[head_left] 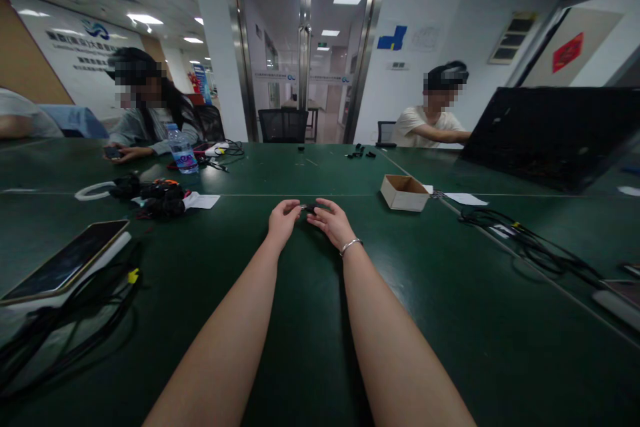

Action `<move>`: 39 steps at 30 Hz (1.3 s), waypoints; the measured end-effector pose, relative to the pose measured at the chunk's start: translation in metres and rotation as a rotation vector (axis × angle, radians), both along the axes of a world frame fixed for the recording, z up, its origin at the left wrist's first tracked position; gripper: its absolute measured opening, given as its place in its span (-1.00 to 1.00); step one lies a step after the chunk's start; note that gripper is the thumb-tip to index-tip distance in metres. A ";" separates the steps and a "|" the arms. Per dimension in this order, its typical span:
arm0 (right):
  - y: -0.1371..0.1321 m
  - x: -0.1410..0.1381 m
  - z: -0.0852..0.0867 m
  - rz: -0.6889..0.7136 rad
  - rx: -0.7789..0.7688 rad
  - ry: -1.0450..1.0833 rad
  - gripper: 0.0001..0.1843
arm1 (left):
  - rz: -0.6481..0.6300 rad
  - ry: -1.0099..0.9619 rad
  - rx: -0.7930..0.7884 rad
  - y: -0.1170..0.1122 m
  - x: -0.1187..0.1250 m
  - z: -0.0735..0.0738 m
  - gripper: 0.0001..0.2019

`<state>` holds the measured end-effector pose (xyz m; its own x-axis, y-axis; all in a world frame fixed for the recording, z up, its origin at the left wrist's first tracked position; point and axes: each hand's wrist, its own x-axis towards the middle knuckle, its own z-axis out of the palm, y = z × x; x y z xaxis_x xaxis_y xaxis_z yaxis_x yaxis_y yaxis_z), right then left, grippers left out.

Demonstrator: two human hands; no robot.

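My left hand (284, 219) and my right hand (331, 219) reach out over the green table (310, 293), close together. Between them is a small black piece with a shiny metal end (311, 208), too small to name exactly. The fingertips of my left hand pinch it at the metal end. My right hand, with a silver bangle on its wrist, has thumb and fingers closed on the black part. Fingers cover some of the piece.
An open cardboard box (404, 195) stands to the right. Cables (540, 240) and a large black monitor (555, 133) lie beyond it. On the left are a phone (70, 260), a tangle of black gear (163, 200) and a water bottle (183, 150). Two people sit across.
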<state>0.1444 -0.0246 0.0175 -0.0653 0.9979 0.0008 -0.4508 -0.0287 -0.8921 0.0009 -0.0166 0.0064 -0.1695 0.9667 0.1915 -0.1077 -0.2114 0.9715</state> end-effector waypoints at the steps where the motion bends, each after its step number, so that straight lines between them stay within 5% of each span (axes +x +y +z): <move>1: 0.000 0.000 0.000 -0.001 0.000 -0.001 -0.70 | -0.002 0.010 0.001 0.000 0.000 0.000 -0.79; 11: 0.000 0.000 0.002 0.016 -0.018 -0.003 -0.82 | 0.000 0.041 0.042 0.001 -0.001 -0.002 -0.79; 39: 0.002 -0.001 -0.004 0.042 0.073 -0.038 -0.74 | 0.053 0.163 0.013 0.008 -0.007 -0.007 -0.63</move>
<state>0.1430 -0.0230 0.0138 -0.1086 0.9916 0.0703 -0.4166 0.0188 -0.9089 -0.0065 -0.0087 -0.0006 -0.1856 0.9547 0.2328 0.0627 -0.2249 0.9724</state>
